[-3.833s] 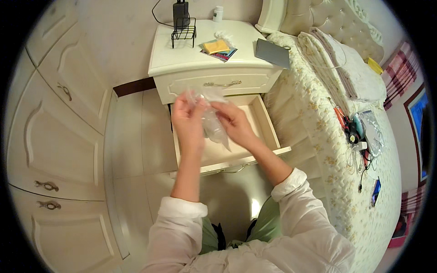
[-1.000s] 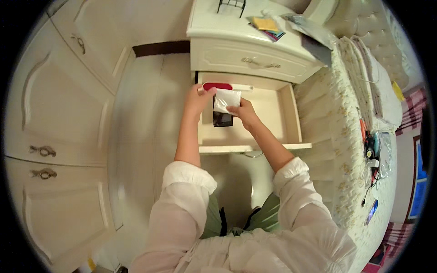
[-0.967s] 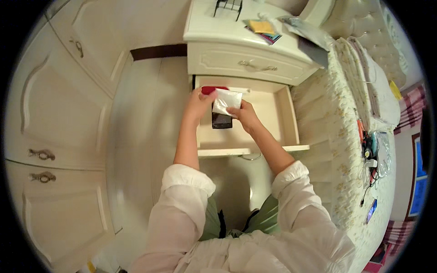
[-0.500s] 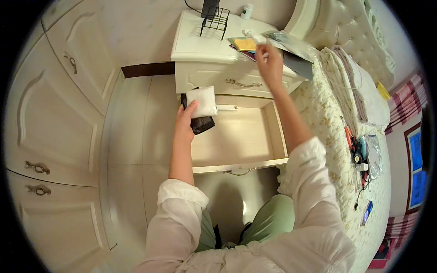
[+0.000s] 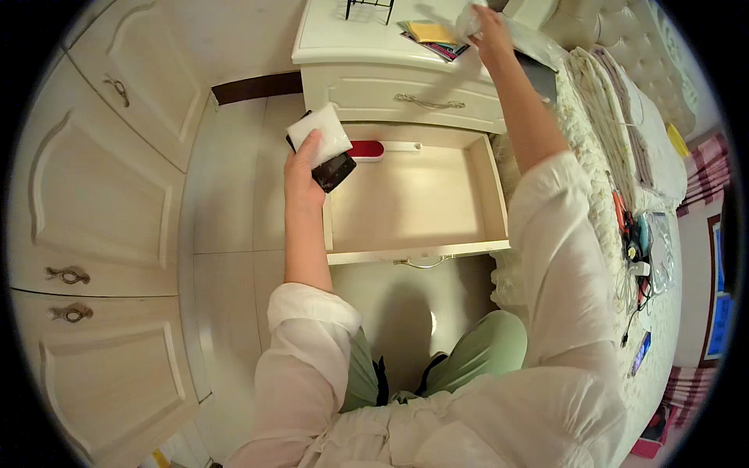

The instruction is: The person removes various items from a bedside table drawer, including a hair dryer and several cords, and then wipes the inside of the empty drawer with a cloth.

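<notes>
My left hand [image 5: 299,175] is closed around a small stack, a square white packet [image 5: 326,134] lying over a black flat packet [image 5: 335,172]. The stack is at the left side of the open drawer [image 5: 417,218], above its rim. Farther off to the right, my right hand [image 5: 491,37] reaches over the nightstand top [image 5: 343,33], fingers pinched on a crumpled white thing [image 5: 467,23], thin like tissue or plastic film. Inside the drawer, along its back, lies a brush [image 5: 367,149] with a red pad and white handle, partly behind the left-hand stack.
Beside my right hand, a yellow packet [image 5: 431,32] rests on flat colourful papers. A black wire stand [image 5: 368,9] is at the far edge. The bed [image 5: 577,234], with folded bedding [image 5: 624,129], cables and a phone [image 5: 641,352], is at right; cabinets [image 5: 101,218] line the left.
My right hand has moved farther back and right, lifting the crumpled white thing. The view has shifted, so the red brush pad now shows in the drawer. My left hand keeps its stack.
</notes>
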